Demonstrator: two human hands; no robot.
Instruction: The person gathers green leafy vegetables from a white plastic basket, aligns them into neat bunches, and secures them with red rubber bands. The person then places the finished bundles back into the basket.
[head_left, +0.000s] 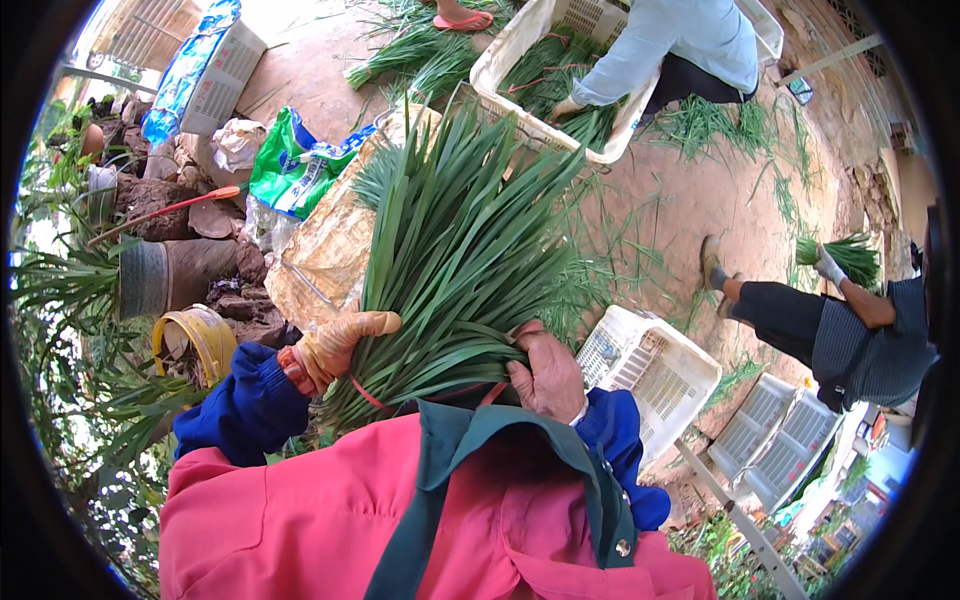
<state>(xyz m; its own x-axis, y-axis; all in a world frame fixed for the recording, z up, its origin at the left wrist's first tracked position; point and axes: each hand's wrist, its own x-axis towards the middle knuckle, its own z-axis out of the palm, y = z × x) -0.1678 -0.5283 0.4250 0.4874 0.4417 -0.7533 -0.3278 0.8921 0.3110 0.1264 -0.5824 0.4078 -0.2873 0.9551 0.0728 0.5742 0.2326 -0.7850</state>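
A large bundle of long flat green leaves, like garlic chives (457, 225), lies before my chest with its tips fanned away from me. My left hand (341, 341), in a pale, stained glove, grips the bundle's left side, with the thumb over the leaves. My bare right hand (550, 371) is closed on leaves at the right side. A red band (369, 395) crosses the lower part of the bundle near my left hand; another red strip (493, 393) shows by my right hand. The stem ends are partly hidden by my clothing.
A co-worker (675, 52) reaches into a white plastic crate (504, 106) of tied bundles. Another person (862, 337) at right holds a bundle. Loose leaves (712, 127) litter the ground. An empty white crate (667, 367) stands right, a green-and-blue bag (289, 169) and a yellow bucket (214, 337) left.
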